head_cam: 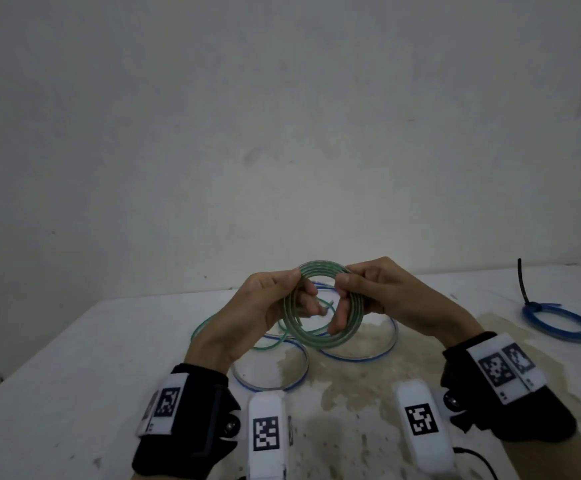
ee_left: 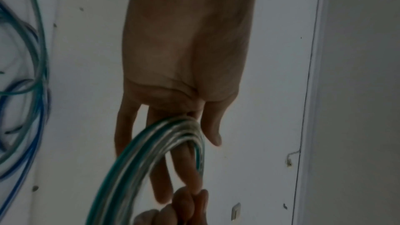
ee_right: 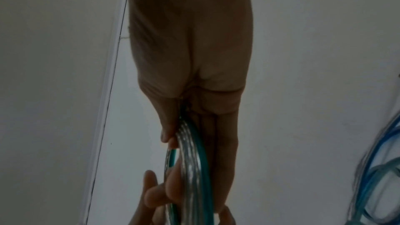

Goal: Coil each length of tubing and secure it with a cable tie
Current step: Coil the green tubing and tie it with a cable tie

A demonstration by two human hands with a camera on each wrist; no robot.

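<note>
A coil of green-striped clear tubing (head_cam: 320, 306) is held upright above the table between both hands. My left hand (head_cam: 275, 299) grips its left side, thumb on top and fingers passing through the ring; the left wrist view shows the tubing (ee_left: 155, 151) running across my fingers (ee_left: 210, 126). My right hand (head_cam: 361, 292) pinches the coil's right side, thumb against the strands (ee_right: 192, 160). The tubing's loose tail (head_cam: 233, 330) trails down to the table on the left. Blue-striped clear tubing (head_cam: 361, 351) lies in loose loops below the hands.
A blue tubing coil (head_cam: 559, 323) bound with a black cable tie (head_cam: 524, 285) lies at the table's far right. The white table (head_cam: 74, 375) has brownish stains at its middle. A plain wall rises behind the table's far edge.
</note>
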